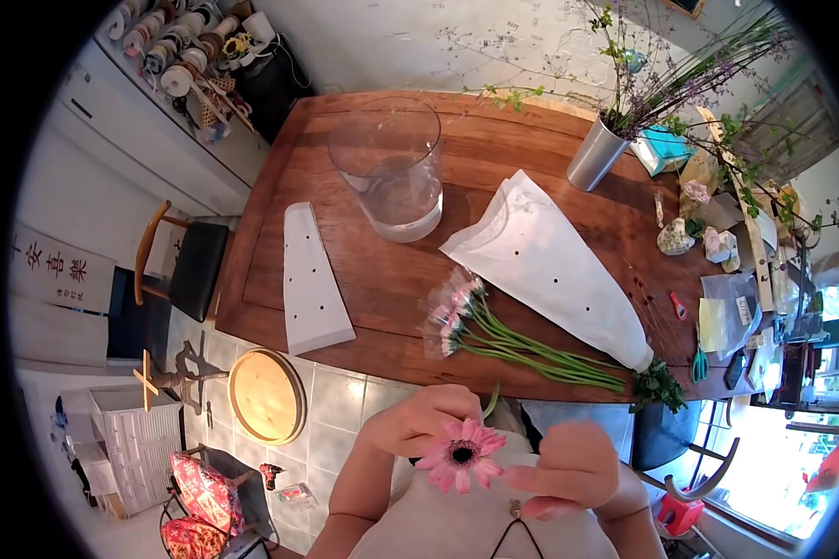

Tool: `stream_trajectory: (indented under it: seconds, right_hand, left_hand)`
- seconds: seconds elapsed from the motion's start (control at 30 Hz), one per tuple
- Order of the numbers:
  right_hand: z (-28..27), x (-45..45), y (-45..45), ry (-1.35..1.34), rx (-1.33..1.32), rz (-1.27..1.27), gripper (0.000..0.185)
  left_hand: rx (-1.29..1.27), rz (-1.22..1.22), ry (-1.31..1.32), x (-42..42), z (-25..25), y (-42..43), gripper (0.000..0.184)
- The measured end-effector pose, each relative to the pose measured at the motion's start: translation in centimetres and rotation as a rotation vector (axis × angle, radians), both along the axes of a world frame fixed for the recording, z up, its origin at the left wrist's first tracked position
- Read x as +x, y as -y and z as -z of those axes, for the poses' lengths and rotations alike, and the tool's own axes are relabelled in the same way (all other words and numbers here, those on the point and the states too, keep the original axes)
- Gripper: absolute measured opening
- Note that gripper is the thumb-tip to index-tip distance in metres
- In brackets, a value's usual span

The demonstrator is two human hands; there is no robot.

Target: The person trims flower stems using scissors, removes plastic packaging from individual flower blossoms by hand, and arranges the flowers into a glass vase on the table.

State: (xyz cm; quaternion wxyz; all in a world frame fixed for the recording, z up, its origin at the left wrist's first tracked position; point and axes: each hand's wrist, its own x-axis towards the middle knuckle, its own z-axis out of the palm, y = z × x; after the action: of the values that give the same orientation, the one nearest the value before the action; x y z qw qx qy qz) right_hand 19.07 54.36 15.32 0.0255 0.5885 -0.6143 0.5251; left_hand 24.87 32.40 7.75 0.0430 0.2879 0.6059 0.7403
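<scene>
Close to my body, my left hand (422, 421) is closed around the stem of a pink gerbera daisy (461, 455), whose dark-centred bloom faces up. A short piece of green stem shows above the fingers. My right hand (569, 466), slightly blurred, is just right of the petals. Its index finger and thumb are apart with nothing visible between them; whether the finger touches a petal I cannot tell. Beyond the hands lies a bunch of pink gerberas (531, 340) with clear plastic around the blooms. Beside it is a white wrapped cone (555, 265) with leaves at its narrow end.
A clear glass vase (391, 177) with some water stands on the wooden table (270, 168). A white dotted sleeve (312, 279) lies left, and a metal vase (598, 154) of branches stands back right. Green scissors (699, 361) lie at the right edge, and a round stool (267, 396) is below left.
</scene>
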Motion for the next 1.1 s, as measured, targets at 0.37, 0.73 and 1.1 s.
stream_trajectory:
  seconds: [0.37, 0.73, 1.1]
  right_hand:
    - [-0.5, -1.3, 0.7, -0.186, 0.066, 0.103, 0.030]
    - [4.4, -1.4, 2.6, 0.177, 0.516, 0.180, 0.015]
    - [-5.3, -8.6, 6.3, 0.056, -0.370, 0.376, 0.018]
  left_hand:
    - [0.014, 0.068, 0.036, -0.1, 0.4, 0.3, 0.020]
    - [0.022, 0.080, -0.275, -3.4, -3.7, 1.4, 0.022]
    - [0.219, -0.941, -0.082, -3.0, -5.5, 4.2, 0.036]
